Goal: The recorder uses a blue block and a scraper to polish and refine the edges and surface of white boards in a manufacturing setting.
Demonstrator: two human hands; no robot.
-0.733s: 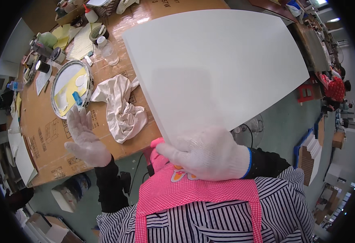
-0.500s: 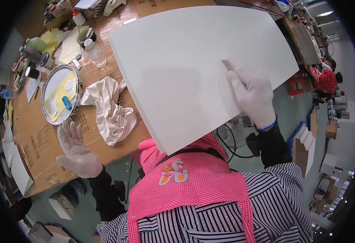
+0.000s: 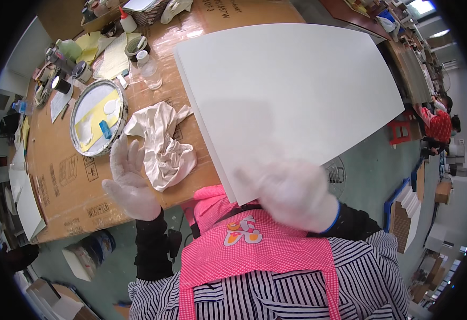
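Observation:
A large white panel (image 3: pixel 302 90) lies on the cardboard-covered table, one corner jutting over the near edge toward my apron. My right hand (image 3: pixel 297 192), in a white glove, is over that near corner, smeared by motion. What its fingers hold, if anything, does not show. At the left, my gloved left hand (image 3: pixel 132 181) hovers by the table edge with fingers stretched, holding nothing. Close to it are a crumpled off-white cloth (image 3: pixel 167 154) and a round stained lid-like tray (image 3: pixel 73 130). Inside the tray sit yellow paper with white paste and a small blue block (image 3: pixel 105 129).
Behind the tray stand a clear bottle (image 3: pixel 149 72), a dark bowl (image 3: pixel 136 48), a red-tipped white bottle (image 3: pixel 127 21) and several jars. A fan (image 3: pixel 335 173) is below the panel's right side. Farther right are a red stool (image 3: pixel 400 132) and people.
My right hand has swept left and toward me, from the panel's right part to its near corner. Earlier a small thin grey piece showed at its fingertips. My left hand stays open.

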